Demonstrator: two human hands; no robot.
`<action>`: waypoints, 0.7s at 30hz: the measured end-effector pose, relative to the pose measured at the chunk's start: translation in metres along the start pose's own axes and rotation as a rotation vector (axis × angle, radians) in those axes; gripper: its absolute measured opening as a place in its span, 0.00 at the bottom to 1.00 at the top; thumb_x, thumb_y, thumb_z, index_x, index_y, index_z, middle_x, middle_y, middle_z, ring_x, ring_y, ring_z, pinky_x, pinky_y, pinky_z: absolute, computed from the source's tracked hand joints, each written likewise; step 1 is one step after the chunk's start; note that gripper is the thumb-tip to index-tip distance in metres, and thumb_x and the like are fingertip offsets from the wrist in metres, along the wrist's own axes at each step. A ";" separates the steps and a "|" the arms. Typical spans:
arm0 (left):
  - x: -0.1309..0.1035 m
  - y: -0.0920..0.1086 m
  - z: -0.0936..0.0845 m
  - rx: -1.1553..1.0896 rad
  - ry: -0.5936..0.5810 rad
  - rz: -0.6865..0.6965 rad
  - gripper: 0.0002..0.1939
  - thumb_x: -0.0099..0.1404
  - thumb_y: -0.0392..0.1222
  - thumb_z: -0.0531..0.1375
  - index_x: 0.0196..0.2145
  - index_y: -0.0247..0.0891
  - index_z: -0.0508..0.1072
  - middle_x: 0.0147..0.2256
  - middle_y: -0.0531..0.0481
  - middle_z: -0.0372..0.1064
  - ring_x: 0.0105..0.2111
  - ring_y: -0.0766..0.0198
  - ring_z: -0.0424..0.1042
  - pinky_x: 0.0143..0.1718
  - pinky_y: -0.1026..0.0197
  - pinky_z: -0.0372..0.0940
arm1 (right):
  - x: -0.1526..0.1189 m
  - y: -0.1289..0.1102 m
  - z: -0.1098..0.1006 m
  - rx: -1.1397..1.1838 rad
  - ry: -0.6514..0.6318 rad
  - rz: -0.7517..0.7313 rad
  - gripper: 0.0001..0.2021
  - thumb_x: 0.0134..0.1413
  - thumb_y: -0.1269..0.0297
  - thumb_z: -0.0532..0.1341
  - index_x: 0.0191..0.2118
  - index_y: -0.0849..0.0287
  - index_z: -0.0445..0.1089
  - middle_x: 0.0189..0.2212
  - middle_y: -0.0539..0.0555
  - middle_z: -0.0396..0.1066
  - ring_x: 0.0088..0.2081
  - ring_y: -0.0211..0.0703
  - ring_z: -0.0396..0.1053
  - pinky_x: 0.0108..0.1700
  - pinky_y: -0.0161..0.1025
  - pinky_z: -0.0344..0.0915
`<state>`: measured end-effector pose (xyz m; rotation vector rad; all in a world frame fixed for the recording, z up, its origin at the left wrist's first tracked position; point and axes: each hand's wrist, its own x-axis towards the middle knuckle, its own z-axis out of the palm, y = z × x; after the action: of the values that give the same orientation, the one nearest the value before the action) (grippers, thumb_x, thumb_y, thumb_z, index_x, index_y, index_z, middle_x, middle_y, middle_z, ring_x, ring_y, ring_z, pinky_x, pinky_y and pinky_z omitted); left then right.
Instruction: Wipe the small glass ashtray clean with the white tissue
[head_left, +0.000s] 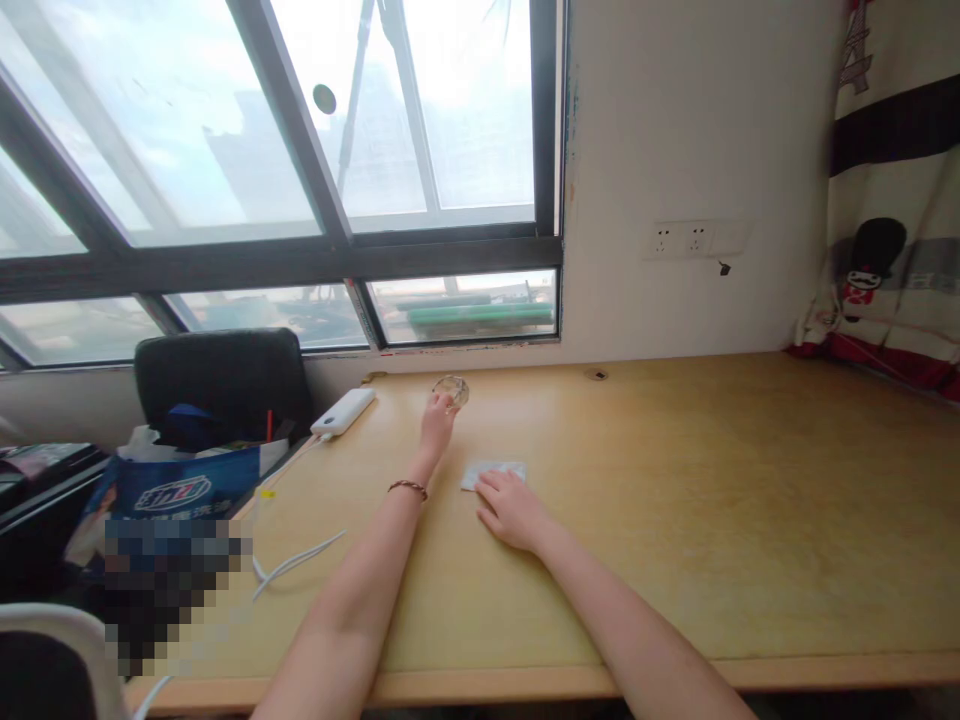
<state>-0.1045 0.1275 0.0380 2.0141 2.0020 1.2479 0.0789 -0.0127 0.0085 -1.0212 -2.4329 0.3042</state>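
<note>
Centre frame: left hand (437,418) reaches far along the bench (675,500), fingers closing around a clear glass (451,390); right hand (510,508) lies flat, fingers open, pinning a small wipe (493,472) in place.

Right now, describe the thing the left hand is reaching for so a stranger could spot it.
On the wooden desk, near the back edge under the window, the left hand touches a small clear glass. It is round and see-through, unlike the white power bank to its left.
</note>
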 end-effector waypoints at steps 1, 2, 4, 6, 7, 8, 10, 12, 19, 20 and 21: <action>-0.002 -0.018 -0.009 0.023 0.020 -0.008 0.06 0.56 0.34 0.54 0.34 0.35 0.66 0.35 0.48 0.60 0.36 0.63 0.64 0.40 0.61 0.60 | 0.000 -0.001 0.000 0.004 -0.004 0.002 0.17 0.53 0.62 0.51 0.49 0.60 0.59 0.51 0.59 0.59 0.53 0.46 0.53 0.55 0.49 0.47; -0.004 -0.033 -0.017 0.044 0.034 -0.020 0.07 0.55 0.34 0.54 0.34 0.35 0.65 0.35 0.48 0.60 0.37 0.63 0.63 0.41 0.60 0.59 | 0.000 -0.001 0.000 0.007 -0.010 0.004 0.18 0.53 0.62 0.52 0.49 0.60 0.59 0.51 0.59 0.59 0.53 0.46 0.53 0.55 0.49 0.47; -0.008 -0.055 -0.025 0.077 0.051 -0.038 0.06 0.54 0.34 0.54 0.33 0.36 0.65 0.34 0.48 0.59 0.37 0.61 0.63 0.42 0.58 0.59 | 0.000 -0.001 0.001 0.014 -0.015 0.012 0.18 0.52 0.62 0.52 0.50 0.59 0.59 0.51 0.58 0.59 0.54 0.46 0.53 0.55 0.49 0.47; -0.011 -0.068 -0.026 0.097 0.052 -0.045 0.05 0.54 0.34 0.54 0.31 0.36 0.66 0.33 0.48 0.60 0.37 0.60 0.63 0.42 0.58 0.59 | 0.000 -0.001 0.001 0.026 -0.010 0.015 0.18 0.52 0.62 0.53 0.50 0.58 0.59 0.51 0.58 0.59 0.54 0.46 0.53 0.55 0.48 0.47; -0.012 -0.071 -0.026 0.104 0.047 -0.046 0.05 0.53 0.34 0.54 0.31 0.37 0.66 0.34 0.47 0.60 0.37 0.60 0.63 0.42 0.58 0.59 | 0.000 -0.001 0.002 0.032 -0.005 0.017 0.18 0.52 0.62 0.53 0.50 0.58 0.60 0.51 0.58 0.59 0.54 0.45 0.53 0.55 0.48 0.47; -0.013 -0.073 -0.025 0.111 0.038 -0.046 0.05 0.53 0.34 0.54 0.31 0.37 0.66 0.34 0.47 0.60 0.38 0.60 0.63 0.43 0.59 0.59 | 0.000 -0.001 0.002 0.037 0.002 0.018 0.18 0.52 0.62 0.53 0.50 0.58 0.60 0.51 0.58 0.59 0.54 0.45 0.53 0.55 0.47 0.47; -0.014 -0.073 -0.022 0.126 0.015 -0.055 0.06 0.53 0.33 0.54 0.31 0.37 0.66 0.35 0.47 0.60 0.38 0.60 0.64 0.42 0.59 0.59 | 0.000 -0.001 0.003 0.044 0.012 0.025 0.18 0.52 0.62 0.53 0.50 0.58 0.60 0.51 0.57 0.59 0.53 0.45 0.54 0.55 0.47 0.47; -0.014 -0.072 -0.021 0.142 -0.006 -0.074 0.07 0.53 0.34 0.53 0.32 0.37 0.66 0.36 0.46 0.61 0.37 0.60 0.64 0.42 0.59 0.60 | -0.001 -0.001 0.003 0.045 0.015 0.034 0.18 0.52 0.62 0.53 0.50 0.58 0.60 0.51 0.57 0.60 0.53 0.45 0.54 0.55 0.47 0.48; -0.013 -0.074 -0.021 0.179 -0.010 -0.112 0.10 0.54 0.36 0.54 0.36 0.37 0.68 0.38 0.45 0.61 0.37 0.60 0.65 0.41 0.59 0.60 | -0.001 -0.002 0.003 0.039 0.021 0.038 0.18 0.51 0.63 0.54 0.49 0.58 0.61 0.50 0.57 0.60 0.53 0.45 0.55 0.55 0.47 0.48; -0.013 -0.075 -0.020 0.182 -0.007 -0.114 0.11 0.54 0.36 0.54 0.36 0.37 0.68 0.38 0.45 0.61 0.37 0.60 0.65 0.41 0.59 0.60 | -0.001 -0.002 0.003 0.039 0.023 0.039 0.18 0.51 0.62 0.54 0.49 0.58 0.61 0.50 0.57 0.60 0.53 0.45 0.55 0.55 0.47 0.48; -0.012 -0.076 -0.020 0.184 -0.003 -0.116 0.11 0.54 0.36 0.54 0.37 0.37 0.68 0.38 0.45 0.61 0.37 0.60 0.66 0.40 0.59 0.60 | -0.001 -0.003 0.003 0.039 0.025 0.038 0.18 0.51 0.62 0.54 0.49 0.58 0.61 0.50 0.57 0.60 0.53 0.45 0.55 0.55 0.47 0.48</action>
<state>-0.1762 0.1196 0.0042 1.9373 2.2711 1.0739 0.0768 -0.0154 0.0069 -1.0495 -2.3782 0.3483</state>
